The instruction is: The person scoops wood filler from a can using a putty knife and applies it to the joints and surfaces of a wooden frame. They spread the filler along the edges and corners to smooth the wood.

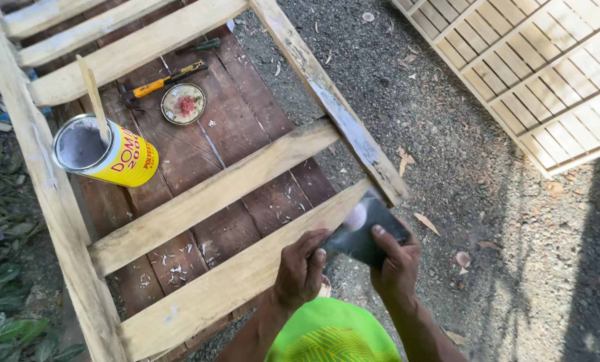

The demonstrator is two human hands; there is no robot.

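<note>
The person is holding a dark flat scraper (361, 231) with both hands at the near right corner of a pale wooden frame (333, 100). The left hand (301, 268) is curling its fingers around the scraper's near edge, gripping it, and is resting against the nearest slat (233, 281). The right hand (395, 265) is pinching the scraper's right side, thumb lying on top. A blob of grey putty is sitting on the blade, which is touching the end of the slat where it meets the frame's side rail. The frame is lying over a reddish-brown board table (246, 127), with open gaps between its slats. Well away on the table, a yellow can (108, 154) is lying tilted with a wooden stick (93, 97) standing in it; a round lid (183, 103) and a yellow-handled tool (162, 82) are lying beyond it. To the right, bare gravel ground (461, 154) is stretching open up to a lattice panel (541, 74) at the far right.
</note>
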